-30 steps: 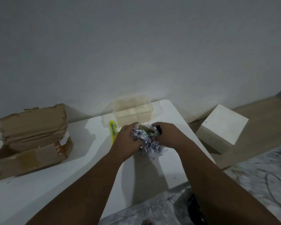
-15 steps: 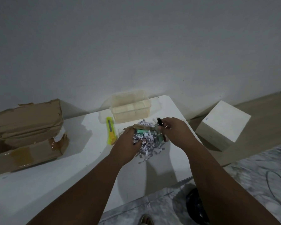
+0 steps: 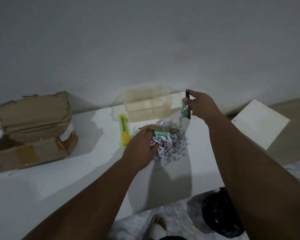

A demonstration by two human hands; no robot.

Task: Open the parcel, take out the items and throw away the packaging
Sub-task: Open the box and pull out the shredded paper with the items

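Two bare hands are working over the white table (image 3: 59,184), and both are busy. The right hand (image 3: 202,105) is hovering above the table's far corner, fingers pinched shut around two things at once: one slim dark stick (image 3: 188,104) standing upright and one small mint-green packet (image 3: 184,109) pressed against it. The left hand (image 3: 142,148) is lying on the one heap of shredded paper (image 3: 171,146), fingers curled down into the strips and gripping them.

Counting what is sitting on top of that heap: one more mint-green item (image 3: 160,133) and one flat brown cardboard strip (image 3: 164,128), both just beyond the left knuckles. There is printing on the strip, but it is too small to read.

One yellow utility knife (image 3: 124,129) is lying just left of the heap, blade end pointing away. One clear plastic container (image 3: 148,105) is standing behind it against the wall, beside the raised right hand. One torn brown cardboard parcel (image 3: 31,130) is sitting well to the left, flaps open, glossy tape on its front; no label is legible on it.

Off the table, one white cube (image 3: 260,123) is resting on the floor to the right, and one dark bag (image 3: 220,212) is sitting below the table edge.
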